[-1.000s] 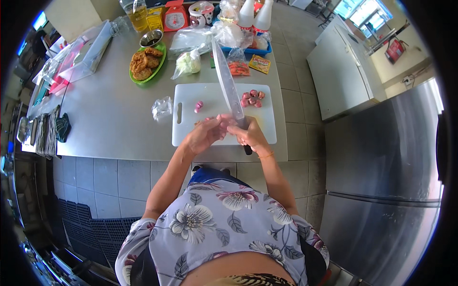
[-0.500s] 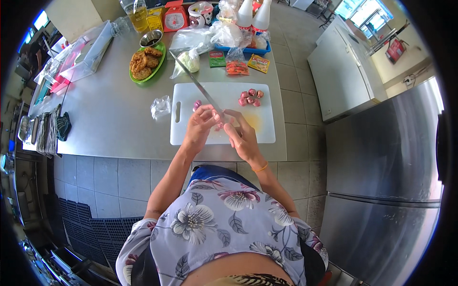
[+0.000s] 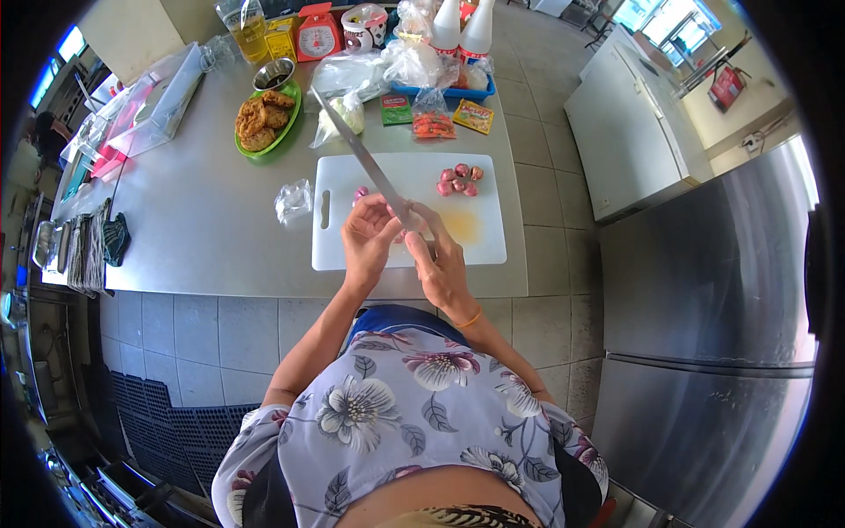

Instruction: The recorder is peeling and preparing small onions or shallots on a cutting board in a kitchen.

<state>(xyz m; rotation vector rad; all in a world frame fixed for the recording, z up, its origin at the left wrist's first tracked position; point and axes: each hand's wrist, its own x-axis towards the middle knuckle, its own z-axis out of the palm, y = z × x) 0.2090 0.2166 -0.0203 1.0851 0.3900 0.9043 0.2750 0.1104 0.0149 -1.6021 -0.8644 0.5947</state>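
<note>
The right hand (image 3: 442,268) was clamped on the knife (image 3: 363,157), its blade slanting toward eleven o'clock above the white cutting board (image 3: 339,250). The left hand (image 3: 365,238) stood close at ten o'clock, fingers curled, perhaps around a shallot; fingers hid it. Red shallots (image 3: 458,181) lay at the board's two o'clock.

Kitchen articles disposed about a red kitchen scale (image 3: 319,37).
Just left of the scale, a yellow box (image 3: 282,40), then a clear container of yellow liquid (image 3: 245,37); just right, a patterned tub (image 3: 363,30); farther right, two white bottles (image 3: 476,37). Below and left of the scale, a metal bowl (image 3: 274,76), then a green plate (image 3: 283,135) bearing brown fried pieces (image 3: 261,121). Well right of the scale, a white appliance (image 3: 620,132), a red fire extinguisher (image 3: 727,87) and, lowest, a steel refrigerator (image 3: 704,273).
</note>
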